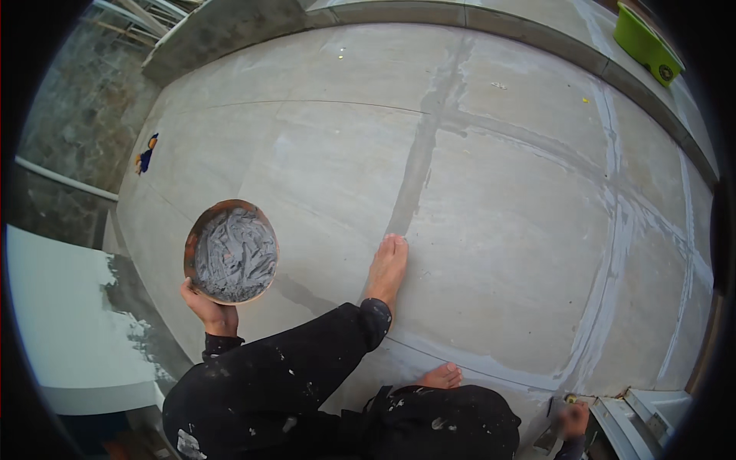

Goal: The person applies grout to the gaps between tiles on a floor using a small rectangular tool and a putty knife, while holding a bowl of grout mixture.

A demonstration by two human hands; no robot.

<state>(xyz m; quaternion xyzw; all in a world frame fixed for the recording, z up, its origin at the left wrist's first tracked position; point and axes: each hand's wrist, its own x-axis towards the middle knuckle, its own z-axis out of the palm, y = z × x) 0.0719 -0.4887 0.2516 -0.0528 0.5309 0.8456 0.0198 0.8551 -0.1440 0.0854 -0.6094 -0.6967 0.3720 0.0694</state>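
My left hand point(211, 313) grips the near edge of a round, reddish-brown bowl point(199, 222) and holds it over the floor at the left. Thick grey grout-like paste point(238, 257) fills much of the bowl, its surface stirred into ridges. At the lower right, my right hand point(574, 420) is closed around a tool with a yellowish end. Blur hides most of that tool, so its kind cannot be made out. Beneath this hand lies a floor seam smeared with pale grey paste point(606, 299). My bare feet rest on the tiles.
Large grey floor tiles point(506, 238) have seams filled with darker or lighter paste. A low raised edge point(537, 46) runs along the far side, with a green tub point(646, 46) beyond it. Metal frame pieces point(632, 422) lie beside my right hand. A small blue-and-orange object point(146, 156) sits at left.
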